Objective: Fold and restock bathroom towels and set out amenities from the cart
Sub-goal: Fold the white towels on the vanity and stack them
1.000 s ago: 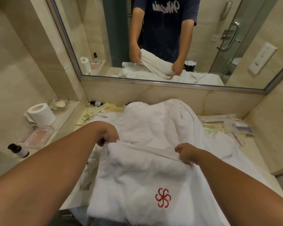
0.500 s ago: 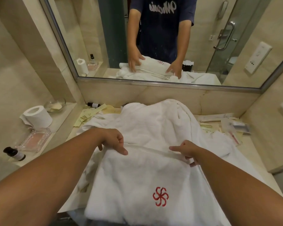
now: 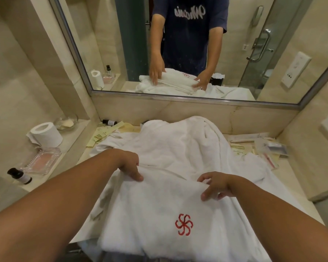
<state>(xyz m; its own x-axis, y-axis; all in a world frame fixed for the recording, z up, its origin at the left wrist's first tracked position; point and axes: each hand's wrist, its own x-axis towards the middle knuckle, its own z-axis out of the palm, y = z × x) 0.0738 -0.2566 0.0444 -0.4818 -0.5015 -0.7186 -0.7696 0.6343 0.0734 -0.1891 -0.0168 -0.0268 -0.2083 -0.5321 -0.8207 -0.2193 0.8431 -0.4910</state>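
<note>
Head view, single frame. I log the folded white towel (image 3: 155, 210) on the vanity counter (image 3: 292, 178), lying on top of a larger heap of white terry cloth (image 3: 178, 144). Its red pinwheel emblem (image 3: 184, 224) faces up, and its near end hangs over the counter's front lip.

Left hand (image 3: 130, 165): at the far left corner of the folded towel, fingers fairly straight and laid down on the cloth, pressing, with nothing held.

Right hand (image 3: 216, 186): at the far right corner, fingers bent over the fold's edge, thumb on the far side of it. I cannot tell whether it pinches the fold or only rests there (the mirror (image 3: 102, 44) shows its fingers spread on the towel, but small). The hands are apart, one at each end of the fold.

Surroundings:
- On the left ledge stands a toilet roll (image 3: 45, 134), with a glass bowl (image 3: 65, 121) behind it and a clear glass tray (image 3: 42, 160) in front of it.
- A small dark-capped bottle (image 3: 20, 175) sits nearest me on that ledge.
- Paper amenity packets (image 3: 102, 133) lie at the counter's back left, beside a second small bottle (image 3: 109, 122) on its side.
- More sachets (image 3: 269, 148) lie at the back right.
</note>
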